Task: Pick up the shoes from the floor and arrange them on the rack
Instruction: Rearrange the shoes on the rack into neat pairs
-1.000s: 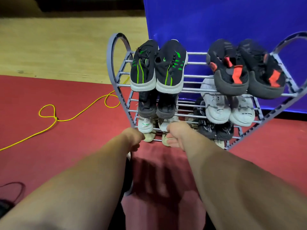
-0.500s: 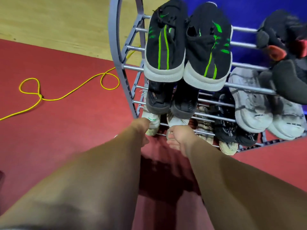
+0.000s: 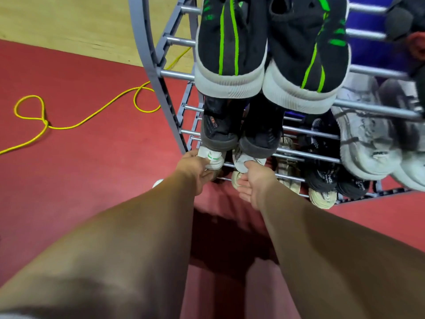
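Observation:
A grey rack (image 3: 156, 65) with metal bars holds several pairs of shoes. A black pair with green stripes (image 3: 230, 42) sits on the top tier, with a dark pair (image 3: 218, 127) under it. On a low tier lie two white shoes, heels toward me. My left hand (image 3: 195, 168) grips the heel of the left white shoe (image 3: 214, 160), which has a green mark. My right hand (image 3: 255, 180) holds the heel of the right white shoe (image 3: 243, 160), thumb on top. My fingers under the shoes are hidden.
Grey-white sneakers (image 3: 368, 146), black sneakers (image 3: 322, 176) and a beige shoe (image 3: 322, 199) fill the rack's right side. A yellow cable (image 3: 92, 116) loops over the red carpet (image 3: 80, 180) at left. A small white object (image 3: 157, 183) peeks out beside my left forearm. A blue backdrop (image 3: 368, 54) stands behind.
My head has come down and closer to the rack. Both hands have stayed at the white shoes' heels and reached slightly deeper into the low tier.

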Available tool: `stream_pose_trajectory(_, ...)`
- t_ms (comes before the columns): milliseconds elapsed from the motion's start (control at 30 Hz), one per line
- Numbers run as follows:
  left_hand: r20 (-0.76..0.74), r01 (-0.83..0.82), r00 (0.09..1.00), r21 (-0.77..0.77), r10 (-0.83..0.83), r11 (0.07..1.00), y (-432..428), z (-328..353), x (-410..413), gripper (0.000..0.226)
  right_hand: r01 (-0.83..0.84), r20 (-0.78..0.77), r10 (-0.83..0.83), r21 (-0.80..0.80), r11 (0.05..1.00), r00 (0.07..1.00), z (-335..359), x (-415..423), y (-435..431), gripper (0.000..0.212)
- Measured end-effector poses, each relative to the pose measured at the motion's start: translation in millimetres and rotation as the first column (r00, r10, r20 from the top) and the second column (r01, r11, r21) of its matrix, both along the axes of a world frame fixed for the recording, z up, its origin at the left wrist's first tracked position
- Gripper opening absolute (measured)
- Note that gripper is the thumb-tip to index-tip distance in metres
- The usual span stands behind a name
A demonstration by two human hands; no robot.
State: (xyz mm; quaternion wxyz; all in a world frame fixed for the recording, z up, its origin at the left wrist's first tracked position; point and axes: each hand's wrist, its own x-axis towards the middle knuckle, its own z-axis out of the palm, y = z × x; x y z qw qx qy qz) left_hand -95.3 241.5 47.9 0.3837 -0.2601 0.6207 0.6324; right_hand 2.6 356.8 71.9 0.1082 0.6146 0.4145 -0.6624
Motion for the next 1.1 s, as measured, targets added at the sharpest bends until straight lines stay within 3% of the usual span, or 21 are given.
stream_pose_trajectory(233,-0.001,0.038,0.999,0.004,-0.038,0.999,14,-9,4,0.041,-0.011,0.001,0.011,-0.033,0.999,1.0,5,6,5,0.042)
stream_pose_trajectory(433,-0.031,0.065,0.997,-0.015,-0.065,0.998,18,-6,4,0.048,0.016,0.034,-0.016,-0.021,1.0,0.999,1,6,6,0.021)
stream_pose_trajectory(700,-0.05,0.11,0.992,-0.028,-0.112,0.993,16,-10,2,0.055,0.006,0.041,-0.006,-0.014,1.0,0.999,-2,4,3,0.044)
stream_pose_trajectory(833,-0.051,0.103,0.993,-0.006,-0.103,0.995,17,-12,2,0.058,0.164,-0.053,-0.167,-0.062,0.985,0.985,-8,-1,4,0.026)
stream_pose_trajectory(933,-0.05,0.109,0.993,0.005,-0.108,0.994,17,-13,3,0.056,0.311,-0.1,-0.327,-0.148,0.939,0.94,-14,-2,6,0.03)
stream_pose_trajectory(1100,-0.077,0.153,0.985,-0.037,-0.155,0.988,19,-12,3,0.051,0.4,-0.155,-0.437,-0.222,0.89,0.886,-18,-4,5,0.029)
